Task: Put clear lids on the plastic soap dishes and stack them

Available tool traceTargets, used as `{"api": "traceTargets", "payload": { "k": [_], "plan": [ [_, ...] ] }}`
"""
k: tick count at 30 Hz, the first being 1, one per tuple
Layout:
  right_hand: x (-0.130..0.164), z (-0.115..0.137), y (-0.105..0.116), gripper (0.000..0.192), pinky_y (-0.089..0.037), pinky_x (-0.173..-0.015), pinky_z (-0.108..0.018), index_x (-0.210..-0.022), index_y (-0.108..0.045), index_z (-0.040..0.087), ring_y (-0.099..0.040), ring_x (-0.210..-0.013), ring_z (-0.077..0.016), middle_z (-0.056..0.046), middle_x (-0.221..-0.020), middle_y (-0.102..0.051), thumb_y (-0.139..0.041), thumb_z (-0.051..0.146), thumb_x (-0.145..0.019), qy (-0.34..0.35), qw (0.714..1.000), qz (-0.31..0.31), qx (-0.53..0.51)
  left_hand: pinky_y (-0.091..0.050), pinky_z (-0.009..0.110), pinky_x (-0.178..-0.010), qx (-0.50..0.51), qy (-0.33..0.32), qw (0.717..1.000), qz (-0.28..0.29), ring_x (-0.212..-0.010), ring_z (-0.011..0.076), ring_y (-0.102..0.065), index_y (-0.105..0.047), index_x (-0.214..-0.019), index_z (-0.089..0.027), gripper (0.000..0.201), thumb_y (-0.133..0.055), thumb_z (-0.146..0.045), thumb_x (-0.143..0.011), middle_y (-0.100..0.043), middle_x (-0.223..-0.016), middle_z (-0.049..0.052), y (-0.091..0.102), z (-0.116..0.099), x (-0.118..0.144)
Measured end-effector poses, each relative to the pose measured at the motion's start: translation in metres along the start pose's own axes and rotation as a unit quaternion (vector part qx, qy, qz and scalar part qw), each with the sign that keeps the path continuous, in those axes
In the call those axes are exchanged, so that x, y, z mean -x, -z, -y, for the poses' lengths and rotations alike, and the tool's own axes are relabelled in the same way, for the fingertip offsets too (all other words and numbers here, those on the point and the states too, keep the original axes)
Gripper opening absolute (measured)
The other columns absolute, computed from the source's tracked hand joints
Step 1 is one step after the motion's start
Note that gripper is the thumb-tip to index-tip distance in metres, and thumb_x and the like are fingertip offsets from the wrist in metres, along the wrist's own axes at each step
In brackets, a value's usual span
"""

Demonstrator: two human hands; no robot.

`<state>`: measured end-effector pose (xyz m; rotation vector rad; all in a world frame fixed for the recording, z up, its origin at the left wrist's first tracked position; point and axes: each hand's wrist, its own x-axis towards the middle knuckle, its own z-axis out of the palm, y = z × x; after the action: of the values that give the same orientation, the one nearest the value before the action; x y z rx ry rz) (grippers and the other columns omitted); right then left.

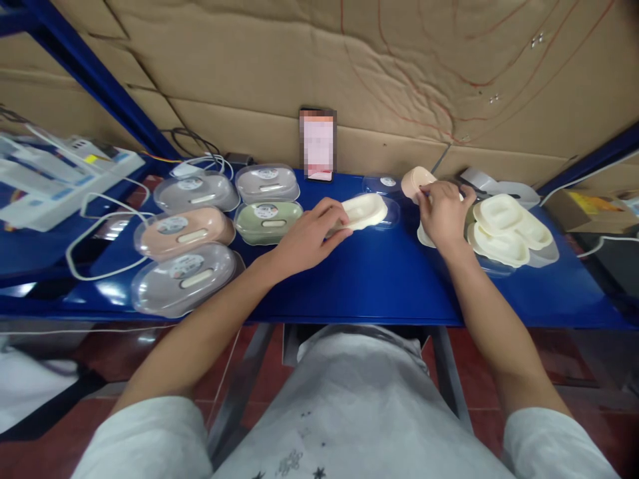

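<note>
Head view: a glossy blue surface (369, 279) runs from left to right in front of a cardboard wall. The left hand (310, 234) lies near the middle of the surface, fingers curled around the near end of a cream tray (368, 209), gripping it. That tray sits in a clear lid (392, 214) lying flat on the surface, just behind the middle. The right hand (443, 214) is further right and toward the back edge, its fingers closed on a peach case (415, 179) that is tilted up off the surface. A small clear cover with a round label (383, 182) lies just left of the peach case, near the back edge.

Right of the right hand, a stack of cream trays (509, 229) rests near the right end of the surface, some overlapping each other.

At the left end stand five closed cases under clear lids: a grey case (196, 191) and another grey case (267, 182) along the back, a green case (268, 221) in front of the second one, a pink case (184, 233) left of the green one, and a grey case (184, 276) nearest the front edge. A white cable (94, 229) loops beside them at the left end. A phone (318, 145) leans upright against the cardboard at the back edge, its screen blurred.
</note>
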<state>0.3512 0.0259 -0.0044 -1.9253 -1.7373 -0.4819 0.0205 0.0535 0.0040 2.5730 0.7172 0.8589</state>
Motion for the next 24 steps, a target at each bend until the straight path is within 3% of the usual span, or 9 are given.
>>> {"api": "traceTargets", "payload": {
  "k": [3, 5, 8, 11, 14, 17, 21, 24],
  "plan": [
    [0.006, 0.017, 0.007, 0.030, -0.022, -0.125, -0.066, -0.114, -0.067, 0.023, -0.065, -0.132, -0.0331, -0.013, -0.127, -0.077, -0.041, 0.035, -0.111, 0.041, 0.998, -0.013, -0.048, -0.053, 0.040, -0.102, -0.005, 0.016, 0.997, -0.074, -0.118, 0.0248, -0.065, -0.057, -0.117, -0.022, 0.018, -0.051, -0.037, -0.112, -0.061, -0.128, 0.011, 0.000, 0.000, -0.002],
    [0.010, 0.028, 0.010, 0.029, -0.022, -0.126, -0.065, -0.114, -0.066, 0.023, -0.067, -0.132, -0.0321, -0.012, -0.125, -0.077, -0.041, 0.037, -0.112, 0.069, 0.995, -0.018, -0.077, -0.053, 0.040, -0.100, -0.026, 0.022, 0.996, -0.077, -0.116, 0.0250, -0.065, -0.058, -0.116, -0.021, 0.017, -0.050, -0.036, -0.112, -0.063, -0.126, 0.011, 0.001, 0.000, -0.002],
    [0.016, 0.038, 0.014, 0.027, -0.026, -0.125, -0.062, -0.116, -0.064, 0.025, -0.071, -0.125, -0.0298, -0.010, -0.122, -0.078, -0.041, 0.038, -0.113, 0.086, 0.987, -0.039, -0.128, -0.051, 0.042, -0.097, -0.108, -0.004, 0.994, -0.004, -0.110, 0.0271, -0.067, -0.062, -0.112, -0.020, 0.019, -0.052, -0.036, -0.112, -0.068, -0.118, 0.010, 0.001, 0.000, 0.000],
    [0.020, 0.044, 0.018, 0.027, -0.035, -0.121, -0.056, -0.116, -0.065, 0.027, -0.074, -0.111, -0.0262, -0.007, -0.116, -0.081, -0.040, 0.039, -0.114, 0.124, 0.976, -0.053, -0.173, -0.048, 0.040, -0.090, -0.184, -0.083, 0.974, 0.098, -0.101, 0.0269, -0.069, -0.067, -0.106, -0.019, 0.016, -0.063, -0.035, -0.108, -0.071, -0.110, 0.008, -0.003, -0.004, 0.005],
    [0.028, 0.056, 0.021, 0.025, -0.044, -0.112, -0.049, -0.114, -0.068, 0.027, -0.075, -0.097, -0.0232, -0.005, -0.109, -0.082, -0.044, 0.037, -0.114, 0.200, 0.958, -0.017, -0.204, -0.047, 0.039, -0.084, -0.228, -0.156, 0.950, 0.144, -0.091, 0.0250, -0.067, -0.069, -0.102, -0.018, 0.023, -0.077, -0.039, -0.100, -0.071, -0.107, 0.008, -0.004, -0.012, 0.007],
    [0.041, 0.076, 0.021, 0.023, -0.048, -0.103, -0.045, -0.114, -0.071, 0.024, -0.075, -0.100, -0.0228, -0.006, -0.110, -0.082, -0.050, 0.034, -0.113, 0.257, 0.942, 0.015, -0.213, -0.047, 0.042, -0.090, -0.250, -0.190, 0.943, 0.108, -0.101, 0.0301, -0.065, -0.069, -0.112, -0.017, 0.038, -0.084, -0.047, -0.093, -0.069, -0.116, 0.012, 0.002, -0.017, 0.008],
    [0.057, 0.098, 0.021, 0.025, -0.050, -0.102, -0.044, -0.120, -0.075, 0.021, -0.075, -0.107, -0.0238, -0.008, -0.111, -0.082, -0.053, 0.032, -0.113, 0.338, 0.913, 0.089, -0.209, -0.046, 0.050, -0.102, -0.188, -0.159, 0.966, 0.073, -0.118, 0.0366, -0.059, -0.064, -0.130, -0.019, 0.064, -0.089, -0.056, -0.085, -0.063, -0.133, 0.016, 0.010, -0.013, 0.008],
    [0.061, 0.102, 0.019, 0.034, -0.051, -0.108, -0.047, -0.140, -0.069, 0.023, -0.070, -0.126, -0.0274, -0.011, -0.131, -0.078, -0.057, 0.034, -0.111, 0.392, 0.875, 0.165, -0.231, -0.044, 0.052, -0.112, -0.121, -0.110, 0.980, 0.112, -0.134, 0.0392, -0.053, -0.054, -0.148, -0.020, 0.085, -0.094, -0.051, -0.080, -0.055, -0.148, 0.018, 0.010, -0.005, 0.010]
  ]
}}
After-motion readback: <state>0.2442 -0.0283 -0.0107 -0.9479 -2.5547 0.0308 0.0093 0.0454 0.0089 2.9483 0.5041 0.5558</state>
